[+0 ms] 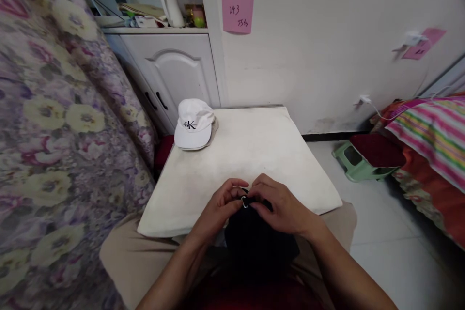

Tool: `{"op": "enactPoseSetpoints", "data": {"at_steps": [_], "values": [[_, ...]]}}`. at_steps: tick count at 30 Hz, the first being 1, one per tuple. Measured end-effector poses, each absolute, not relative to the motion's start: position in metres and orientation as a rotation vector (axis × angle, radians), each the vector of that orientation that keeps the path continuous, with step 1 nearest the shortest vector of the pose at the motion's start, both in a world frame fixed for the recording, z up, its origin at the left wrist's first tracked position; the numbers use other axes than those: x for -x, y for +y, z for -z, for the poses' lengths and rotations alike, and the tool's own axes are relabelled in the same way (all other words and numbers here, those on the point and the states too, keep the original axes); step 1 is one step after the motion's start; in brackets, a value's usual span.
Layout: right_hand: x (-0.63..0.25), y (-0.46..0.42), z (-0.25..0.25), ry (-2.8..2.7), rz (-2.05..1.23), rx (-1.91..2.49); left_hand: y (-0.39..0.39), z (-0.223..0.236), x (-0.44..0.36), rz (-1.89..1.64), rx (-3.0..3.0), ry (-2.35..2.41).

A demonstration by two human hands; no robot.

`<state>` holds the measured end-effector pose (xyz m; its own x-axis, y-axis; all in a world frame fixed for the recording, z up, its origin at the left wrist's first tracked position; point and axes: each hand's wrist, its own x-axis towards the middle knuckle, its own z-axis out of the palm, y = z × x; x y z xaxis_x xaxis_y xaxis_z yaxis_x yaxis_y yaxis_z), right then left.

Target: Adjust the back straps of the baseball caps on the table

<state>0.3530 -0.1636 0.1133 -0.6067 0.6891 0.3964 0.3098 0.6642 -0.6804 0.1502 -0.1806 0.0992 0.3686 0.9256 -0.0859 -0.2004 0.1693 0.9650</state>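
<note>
A black cap (257, 242) rests over my lap at the table's near edge, its strap side up. Between the thumb and fingers of my left hand (221, 207) is the small silver buckle (244, 202) of the cap. My right hand (282, 204) pinches the black strap (251, 200) just beside that buckle. Both hands are closed and close together, and some fingertips are hidden behind the strap. Farther back on the left of the table (247, 150) sits a white cap (193, 123) with dark letters, its brim toward me.
A floral curtain (72, 155) hangs at the left. White cabinet doors (178, 72) and a wall stand behind the table; a white jug (171, 7) is on the shelf. A green stool (354, 164) and a bed with a striped cover (436, 131) are at the right.
</note>
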Motion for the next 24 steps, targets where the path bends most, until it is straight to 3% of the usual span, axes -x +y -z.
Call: {"op": "enactPoseSetpoints", "data": {"at_steps": [14,24], "values": [[-0.352,-0.147,-0.094,-2.012,-1.194,0.663,-0.181,-0.097,-0.157,-0.971,-0.908,0.803],[-0.343,-0.149,-0.075,-1.362,-1.655,0.545,-0.179,-0.095,-0.156,-0.972,-0.917,0.813]]}}
